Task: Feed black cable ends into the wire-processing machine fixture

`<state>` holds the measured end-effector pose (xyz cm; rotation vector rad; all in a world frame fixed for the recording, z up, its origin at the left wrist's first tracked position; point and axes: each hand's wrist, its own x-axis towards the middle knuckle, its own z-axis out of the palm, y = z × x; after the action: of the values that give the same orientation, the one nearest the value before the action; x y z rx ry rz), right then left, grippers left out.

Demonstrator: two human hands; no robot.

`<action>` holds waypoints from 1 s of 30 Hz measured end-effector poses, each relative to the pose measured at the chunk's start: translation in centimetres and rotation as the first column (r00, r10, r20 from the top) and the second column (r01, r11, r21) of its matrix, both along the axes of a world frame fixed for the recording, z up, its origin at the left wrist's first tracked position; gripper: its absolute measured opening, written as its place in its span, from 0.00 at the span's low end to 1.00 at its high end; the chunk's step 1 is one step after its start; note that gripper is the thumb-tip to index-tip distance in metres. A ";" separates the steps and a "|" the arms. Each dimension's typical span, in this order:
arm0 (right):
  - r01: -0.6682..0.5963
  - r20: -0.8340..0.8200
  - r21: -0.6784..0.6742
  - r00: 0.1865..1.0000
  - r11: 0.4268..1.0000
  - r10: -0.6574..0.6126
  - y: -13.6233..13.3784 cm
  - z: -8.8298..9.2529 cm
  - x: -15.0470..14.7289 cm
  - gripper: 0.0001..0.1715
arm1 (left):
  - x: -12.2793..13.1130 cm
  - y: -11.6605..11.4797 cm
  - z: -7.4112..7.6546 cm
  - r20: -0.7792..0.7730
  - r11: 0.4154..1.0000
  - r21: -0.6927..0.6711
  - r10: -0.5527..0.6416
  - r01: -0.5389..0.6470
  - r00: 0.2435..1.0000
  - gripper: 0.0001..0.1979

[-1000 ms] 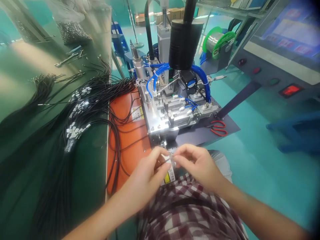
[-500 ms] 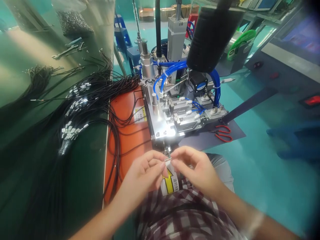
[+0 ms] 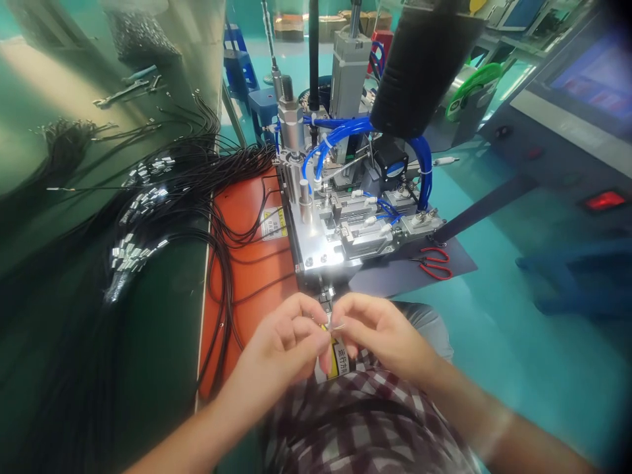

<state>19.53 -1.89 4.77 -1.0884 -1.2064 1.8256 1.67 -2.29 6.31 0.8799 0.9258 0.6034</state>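
My left hand (image 3: 291,339) and my right hand (image 3: 378,329) meet just in front of the machine (image 3: 320,247), their fingertips pinched almost together. A thin pale piece (image 3: 338,326), like a short bit of wire, shows at my right fingertips. What my left fingers pinch, if anything, is too small to make out. Below the hands lies a white label with a yellow arrow (image 3: 340,359), partly covered by them. The machine's small metal front fitting (image 3: 326,296) sits just beyond my fingertips.
Bundles of black cables (image 3: 182,178) with silvery ends spread over the dark green table (image 3: 162,329) and the orange surface (image 3: 257,270). Red-handled cutters (image 3: 435,263) lie right of the machine. A wrench (image 3: 121,93) is at the far left, a screen (image 3: 592,99) at the right.
My fingertips have come closer together, and the thin piece now shows mostly at the right hand. The whole view has shifted slightly, with the machine a little further left.
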 end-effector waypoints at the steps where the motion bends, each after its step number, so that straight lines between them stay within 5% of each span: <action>1: -0.023 -0.019 0.015 1.000 1.000 0.023 0.2 -0.1 0.0 0.06 | -0.1 0.0 -0.1 0.023 1.000 -0.003 -0.027 0.027 0.999 0.12; 4: -0.099 0.016 0.197 0.995 0.975 0.098 0.9 0.0 0.3 0.06 | -0.7 0.3 -0.2 0.084 0.987 -0.051 -0.145 0.150 0.986 0.11; 8: -0.280 0.161 0.461 0.959 0.842 0.231 2.0 0.1 1.3 0.05 | -1.2 0.4 -0.4 0.085 0.934 -0.157 -0.311 0.321 0.947 0.10; 13: -0.436 0.329 0.529 0.896 0.728 0.297 2.9 0.3 2.0 0.05 | -0.2 -0.1 -0.6 -0.122 0.979 -0.107 -0.184 0.172 0.975 0.07; 18: -0.156 0.356 0.591 0.931 0.791 -0.083 1.7 0.9 1.5 0.08 | 0.3 -0.4 -0.6 -0.171 0.997 -0.049 0.058 -0.068 0.983 0.08; 23: -0.111 0.399 0.676 0.886 0.728 -0.236 0.0 0.7 0.4 0.04 | 0.2 -0.3 -0.8 -0.155 0.992 -0.035 0.112 -0.119 0.982 0.07; 26: -0.156 0.429 0.762 0.848 0.628 -0.310 -0.2 0.1 -0.2 0.04 | 0.2 -0.3 -0.9 -0.138 0.987 -0.049 0.143 -0.151 0.980 0.07; 30: -0.237 0.420 0.888 0.769 0.394 -0.482 -0.2 -1.0 -0.6 0.07 | 0.1 -0.4 -0.9 -0.079 0.976 -0.074 0.200 -0.206 0.977 0.07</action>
<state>18.96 -2.08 3.78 -1.0247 -2.0750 0.3047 1.72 -2.68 5.38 0.7420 1.1064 0.7084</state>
